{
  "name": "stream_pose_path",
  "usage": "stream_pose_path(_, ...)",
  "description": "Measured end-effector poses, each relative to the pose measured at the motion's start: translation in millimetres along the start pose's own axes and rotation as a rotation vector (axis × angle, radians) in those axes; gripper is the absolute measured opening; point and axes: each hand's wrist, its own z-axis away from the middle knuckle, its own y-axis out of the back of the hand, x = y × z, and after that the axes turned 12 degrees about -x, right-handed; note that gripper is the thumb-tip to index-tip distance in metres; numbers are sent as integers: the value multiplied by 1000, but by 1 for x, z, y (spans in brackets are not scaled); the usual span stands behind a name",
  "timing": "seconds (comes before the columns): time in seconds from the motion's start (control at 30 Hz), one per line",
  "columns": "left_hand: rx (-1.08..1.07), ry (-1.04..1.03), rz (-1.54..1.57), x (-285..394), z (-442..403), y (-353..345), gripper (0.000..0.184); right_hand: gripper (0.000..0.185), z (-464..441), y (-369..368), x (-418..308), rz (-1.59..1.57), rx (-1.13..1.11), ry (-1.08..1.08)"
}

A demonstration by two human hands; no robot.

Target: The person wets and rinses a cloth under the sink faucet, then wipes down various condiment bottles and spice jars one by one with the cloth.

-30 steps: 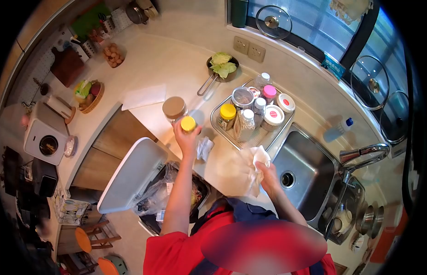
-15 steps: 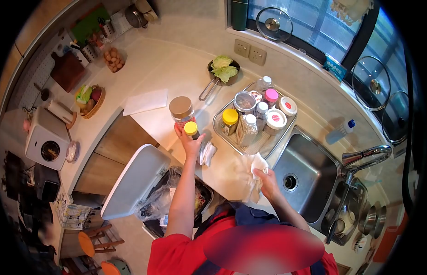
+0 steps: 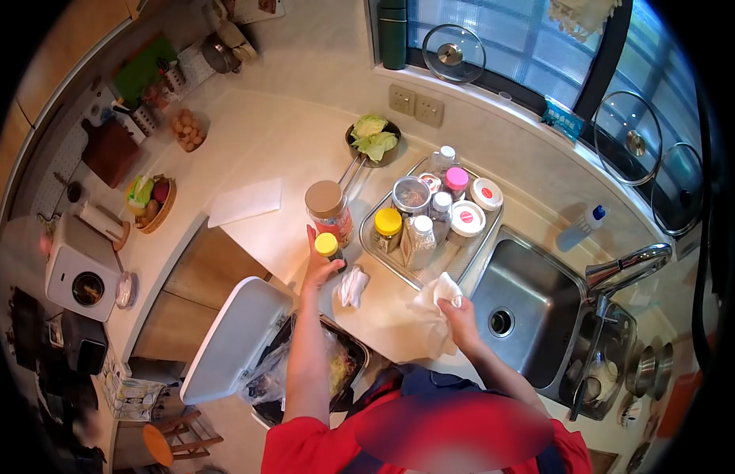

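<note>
My left hand (image 3: pixel 320 267) is closed around a small jar with a yellow lid (image 3: pixel 327 246). Right behind it stands a big jar with a brown lid (image 3: pixel 326 201). A crumpled white cloth (image 3: pixel 352 286) lies on the counter by that hand. My right hand (image 3: pixel 460 314) grips a white cloth (image 3: pixel 436 303), which hangs over the counter's front edge, left of the sink. Several jars and bottles stand in a metal tray (image 3: pixel 415 282), among them one with a larger yellow lid (image 3: pixel 388 223) and one with a pink lid (image 3: pixel 456 179).
To the right of the tray is the sink (image 3: pixel 533 288) with its faucet (image 3: pixel 632 265). A pan with leaves (image 3: pixel 374 138) stands behind. An open bin (image 3: pixel 241 336) is below at the left front. A white sheet (image 3: pixel 245 203) lies on the left counter.
My left hand has tilted the small jar, so its dark side shows, and stays close to the brown-lidded jar. My right hand still holds its cloth, now more spread out. The view has shifted slightly.
</note>
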Motion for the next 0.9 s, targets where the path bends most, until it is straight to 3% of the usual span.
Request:
stream_pose_path(0.1, -163, 52, 153, 5, 0, 11, 140, 35, -6, 5, 4, 158, 165, 177)
stream_pose_path(0.13, -219, -12, 54, -6, 2, 19, 125, 35, -6, 5, 1, 157, 169, 181)
stream_pose_path(0.17, -223, -13, 54, -18, 1, 27, 125, 36, -4, 7, -2, 169, 205, 141)
stream_pose_path(0.23, 115, -125, 447, -16, -6, 29, 97, 38, -7, 8, -1, 178, 239, 103)
stream_pose_path(0.27, 344, -58, 407, -14, -16, 34, 79, 36, -11, 9, 2, 165, 240, 94)
stream_pose_path(0.3, 345, -58, 405, -15, -29, 44, 79, 34, -14, 9, 4, 154, 239, 82)
stream_pose_path(0.37, 318, 220, 184, -15, -63, 72, 69, 35, -20, 6, 2, 98, 210, 57)
stream_pose_path(0.43, 265, 223, 170, 18, -100, 58, 59, 36, -26, 1, -5, 46, 176, 34)
stream_pose_path(0.5, -110, 370, 87, 8, -136, 72, 45, 24, -29, -1, -14, 97, 182, -70)
stream_pose_path(0.53, -105, 367, 90, -1, -147, 80, 45, 24, -29, -2, -15, 102, 178, -71)
stream_pose_path(0.6, -378, 415, 355, -15, -170, 94, 27, 17, -31, -1, -13, 129, 188, -6)
stream_pose_path(0.63, -376, 409, 360, -20, -178, 99, 27, 17, -33, 2, -11, 136, 187, -4)
stream_pose_path(0.7, -121, 421, 13, -28, -190, 112, 28, 14, -36, 7, -2, 94, 195, -49)
stream_pose_path(0.83, 22, 598, 319, -23, -201, 156, 27, 9, -38, 1, -5, 97, 243, -75)
stream_pose_path(0.9, 181, 397, 332, -27, -205, 158, 30, 11, -40, -5, -8, 89, 254, -52)
